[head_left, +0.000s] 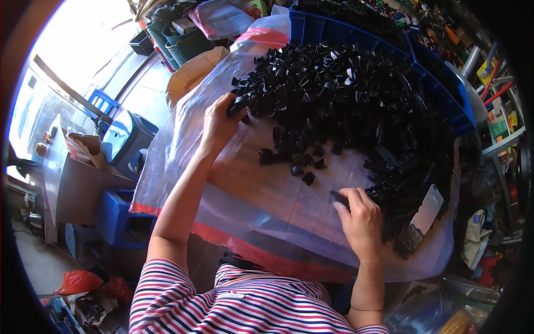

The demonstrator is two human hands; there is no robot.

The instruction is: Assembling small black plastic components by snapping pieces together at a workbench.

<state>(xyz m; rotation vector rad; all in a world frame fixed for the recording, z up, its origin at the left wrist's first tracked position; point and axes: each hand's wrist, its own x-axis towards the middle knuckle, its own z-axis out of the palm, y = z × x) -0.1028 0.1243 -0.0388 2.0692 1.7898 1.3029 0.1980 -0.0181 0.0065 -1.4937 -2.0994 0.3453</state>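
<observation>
My left hand (218, 122) is at the left edge of a large heap of small black plastic parts (334, 83). Its fingers are closed on a glossy, rounded black plastic part (237, 106). Nearer to me on the right, my right hand (360, 220) pinches a slim dark plastic piece (339, 199), partly hidden by the fingers. Between the hands, several loose black pieces (297, 170) lie on a translucent woven plastic sheet (261, 203) with red edging. Longer black parts (389, 161) are heaped beyond my right hand.
A phone-like slab (425, 209) lies at the right side of the sheet. Blue plastic crates (350, 36) border the heap at the back and right. Blue stools (125, 217) stand to the left, beside a cardboard box (83, 186). Cluttered shelves (503, 142) line the right.
</observation>
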